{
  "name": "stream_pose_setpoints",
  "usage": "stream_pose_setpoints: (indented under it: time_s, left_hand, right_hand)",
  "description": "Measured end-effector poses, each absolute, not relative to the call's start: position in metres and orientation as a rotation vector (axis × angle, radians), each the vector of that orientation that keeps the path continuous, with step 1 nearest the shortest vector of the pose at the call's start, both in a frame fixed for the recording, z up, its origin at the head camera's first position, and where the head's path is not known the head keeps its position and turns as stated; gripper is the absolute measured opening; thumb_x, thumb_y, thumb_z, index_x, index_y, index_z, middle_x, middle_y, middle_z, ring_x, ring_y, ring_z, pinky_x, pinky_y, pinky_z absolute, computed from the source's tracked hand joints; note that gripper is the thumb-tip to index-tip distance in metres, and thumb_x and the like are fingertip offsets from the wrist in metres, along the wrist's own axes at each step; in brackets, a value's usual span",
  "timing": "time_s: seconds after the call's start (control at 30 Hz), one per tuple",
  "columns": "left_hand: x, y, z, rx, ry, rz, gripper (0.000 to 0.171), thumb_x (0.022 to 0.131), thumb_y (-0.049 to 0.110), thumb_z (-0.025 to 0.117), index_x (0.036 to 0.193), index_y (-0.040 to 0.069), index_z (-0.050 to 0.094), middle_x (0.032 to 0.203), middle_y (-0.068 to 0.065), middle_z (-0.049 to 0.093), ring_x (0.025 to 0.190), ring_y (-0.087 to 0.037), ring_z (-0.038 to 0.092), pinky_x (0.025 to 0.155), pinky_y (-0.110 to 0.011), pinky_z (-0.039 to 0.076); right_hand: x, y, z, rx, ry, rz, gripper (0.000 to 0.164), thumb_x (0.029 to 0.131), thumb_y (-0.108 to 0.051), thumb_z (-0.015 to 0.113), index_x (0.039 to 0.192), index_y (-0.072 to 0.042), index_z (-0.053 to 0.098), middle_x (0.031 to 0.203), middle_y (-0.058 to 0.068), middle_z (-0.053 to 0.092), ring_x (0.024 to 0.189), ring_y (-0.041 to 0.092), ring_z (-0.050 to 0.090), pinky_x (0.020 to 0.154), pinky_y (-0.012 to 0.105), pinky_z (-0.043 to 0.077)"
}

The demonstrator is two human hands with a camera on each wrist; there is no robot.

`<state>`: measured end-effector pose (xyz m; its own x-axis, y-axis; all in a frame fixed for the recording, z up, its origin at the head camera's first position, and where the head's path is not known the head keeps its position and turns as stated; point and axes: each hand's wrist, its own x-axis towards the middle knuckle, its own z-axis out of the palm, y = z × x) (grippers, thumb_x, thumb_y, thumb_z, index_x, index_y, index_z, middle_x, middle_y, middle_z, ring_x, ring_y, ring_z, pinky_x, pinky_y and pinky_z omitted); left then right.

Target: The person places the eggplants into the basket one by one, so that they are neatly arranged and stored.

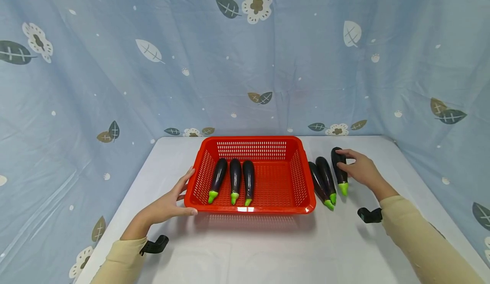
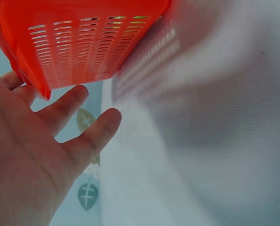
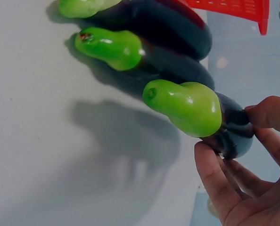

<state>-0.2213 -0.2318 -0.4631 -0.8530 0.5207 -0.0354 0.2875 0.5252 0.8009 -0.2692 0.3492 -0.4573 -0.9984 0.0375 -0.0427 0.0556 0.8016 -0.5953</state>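
My right hand (image 1: 361,170) grips an eggplant (image 3: 192,108) between thumb and fingers. Its green stem end points toward me, and in the right wrist view its shadow falls apart from it on the cloth. Two more eggplants (image 1: 326,175) lie close together just left of it, beside the basket. The red plastic basket (image 1: 252,210) holds three eggplants (image 1: 235,177) side by side in its left half. At the basket's left end is my left hand (image 2: 27,146), fingers spread and fairly straight, touching the rim.
A white cloth (image 1: 229,250) covers the table. Behind and at both sides hangs a blue curtain (image 1: 214,71) with leaves and flowers. Black wrist-worn devices (image 1: 155,245) sit on both forearms.
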Motion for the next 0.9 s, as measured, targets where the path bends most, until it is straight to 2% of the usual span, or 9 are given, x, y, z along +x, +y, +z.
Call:
stream_pose_setpoints:
  time_s: [0.4,0.9]
  left_hand:
    - [-0.220,-0.231,-0.462,0.663,2.464,1.283,0.108,0.075,0.029,0.078,0.150,0.029,0.000,0.155,0.010,-0.006,0.137,-0.030,0.023,0.099,-0.053,0.036]
    - [-0.222,-0.232,-0.464,0.654,2.485,1.255,0.109,0.074,0.031,0.078,0.149,0.031,-0.001,0.154,0.012,-0.006,0.136,-0.028,0.024,0.098,-0.050,0.038]
  right_hand:
    - [-0.275,0.335,-0.440,-0.001,2.962,-1.017,0.052,0.091,-0.030,0.058,0.139,-0.016,0.043,0.135,0.025,0.042,0.097,0.036,0.061,0.074,0.044,0.053]
    - [-0.278,0.311,-0.413,-0.102,2.956,-1.068,0.051,0.091,-0.031,0.058,0.138,-0.019,0.044,0.137,0.021,0.043,0.099,0.035,0.061,0.076,0.046,0.053]
